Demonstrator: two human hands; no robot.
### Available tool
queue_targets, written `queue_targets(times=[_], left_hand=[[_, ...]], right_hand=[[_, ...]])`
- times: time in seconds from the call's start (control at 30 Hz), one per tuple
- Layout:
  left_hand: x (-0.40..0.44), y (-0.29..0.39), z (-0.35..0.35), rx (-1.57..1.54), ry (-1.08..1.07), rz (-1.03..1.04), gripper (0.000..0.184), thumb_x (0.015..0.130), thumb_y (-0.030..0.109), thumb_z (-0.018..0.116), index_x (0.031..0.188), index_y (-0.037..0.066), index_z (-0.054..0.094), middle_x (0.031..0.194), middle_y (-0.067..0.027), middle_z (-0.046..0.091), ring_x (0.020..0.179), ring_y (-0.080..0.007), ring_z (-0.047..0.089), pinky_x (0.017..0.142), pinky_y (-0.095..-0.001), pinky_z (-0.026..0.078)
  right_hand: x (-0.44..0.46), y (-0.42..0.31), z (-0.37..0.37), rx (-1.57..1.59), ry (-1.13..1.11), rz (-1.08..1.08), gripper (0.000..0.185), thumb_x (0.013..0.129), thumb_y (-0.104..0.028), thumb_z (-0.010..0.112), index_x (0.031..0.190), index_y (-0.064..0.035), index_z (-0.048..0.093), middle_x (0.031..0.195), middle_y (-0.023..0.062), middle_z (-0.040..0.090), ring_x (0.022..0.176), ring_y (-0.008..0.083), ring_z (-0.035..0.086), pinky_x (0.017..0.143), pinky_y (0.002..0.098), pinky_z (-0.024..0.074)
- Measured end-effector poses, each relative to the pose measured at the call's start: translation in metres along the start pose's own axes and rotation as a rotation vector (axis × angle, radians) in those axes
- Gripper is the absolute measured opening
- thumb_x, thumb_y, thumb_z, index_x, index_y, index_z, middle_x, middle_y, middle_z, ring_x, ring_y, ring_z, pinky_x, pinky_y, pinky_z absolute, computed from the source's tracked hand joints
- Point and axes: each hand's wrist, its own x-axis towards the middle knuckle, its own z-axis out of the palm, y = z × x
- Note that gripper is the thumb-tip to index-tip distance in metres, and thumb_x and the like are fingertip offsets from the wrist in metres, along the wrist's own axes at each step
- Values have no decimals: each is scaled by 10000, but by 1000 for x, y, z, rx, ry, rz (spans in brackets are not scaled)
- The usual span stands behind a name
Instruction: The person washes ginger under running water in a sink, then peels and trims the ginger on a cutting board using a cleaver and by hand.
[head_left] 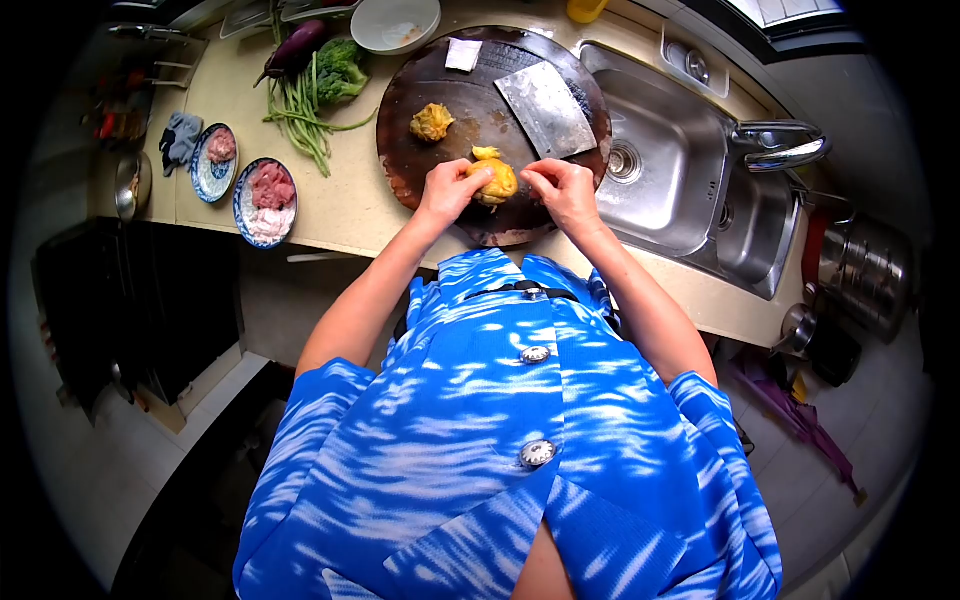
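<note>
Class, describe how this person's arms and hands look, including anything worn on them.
The left hand and right hand are bare, with no gloves or watch visible. The forearms are uncovered too. The left sleeve and right sleeve are short, loose and bright blue with streaky white markings.

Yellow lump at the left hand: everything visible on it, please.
The yellow lump is rounded, with a moist-looking, slightly shiny surface and a rougher lower edge. A smaller yellow bit sits at its far side; whether it's attached is unclear. The left hand has its grip on the lump's left side, over the near part of the dark round board. The right hand is close on the other side; contact there can't be confirmed.
</note>
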Motion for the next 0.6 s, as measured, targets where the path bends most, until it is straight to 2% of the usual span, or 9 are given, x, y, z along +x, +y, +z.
queue_targets(times=[0.1,0.17,0.23,0.43,0.53,0.6], left_hand=[[-9,13,8,132,91,133,345,761,314,662,783,-29,622,623,-125,593,557,-160,561,534,-314,440],[-13,19,8,187,146,197,350,755,313,662,788,-33,620,633,-161,594,565,-193,584,545,-328,447],[-15,19,7,206,142,208,349,749,305,662,798,-39,620,646,-185,592,583,-236,606,553,-340,450],[-16,24,6,207,144,219,339,748,296,661,805,-36,621,653,-196,591,595,-244,615,559,-340,455],[-14,20,7,209,135,240,335,748,294,661,812,-33,624,659,-196,594,602,-249,619,564,-341,456],[-12,18,6,220,135,233,333,749,294,661,813,-32,625,655,-189,596,599,-238,615,565,-340,456]], right_hand=[[3,1,11,-44,-23,-56,186,755,-187,675,827,-16,682,639,126,642,570,189,627,565,303,479],[4,-2,14,-143,-67,5,202,749,-201,683,809,-8,687,616,134,632,555,188,620,571,306,481],[5,-11,10,-94,-115,64,201,751,-197,679,792,0,687,610,153,625,547,194,621,562,303,480],[9,-8,8,-66,-188,28,186,741,-155,609,778,15,673,568,163,602,510,214,611,541,316,477],[6,-8,13,-161,-152,-40,179,721,-132,572,751,18,664,553,179,582,512,242,613,551,331,483],[5,-8,17,-350,-67,-185,163,709,-103,554,739,18,659,562,197,570,522,266,615,568,347,491]])
